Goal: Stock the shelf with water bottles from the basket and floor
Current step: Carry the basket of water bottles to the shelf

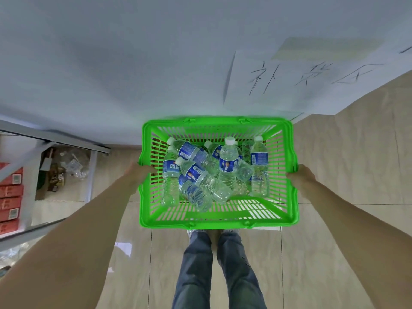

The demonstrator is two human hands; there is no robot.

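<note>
A bright green plastic basket (217, 220) hangs in front of me above the tiled floor, close to a white wall. Inside it lie several clear water bottles (201, 175) with blue labels and white caps, piled crosswise, and one bottle (259, 166) lies along the right side. My left hand (139, 171) grips the basket's left rim. My right hand (301, 173) grips the right rim. Both arms are stretched forward.
A metal shelf unit (66, 143) stands at the left with red boxes (11, 195) on it and a cardboard box of clutter (62, 168) below. A paper sign with handwriting (296, 79) is stuck on the wall. My legs in jeans (214, 264) stand just behind the basket.
</note>
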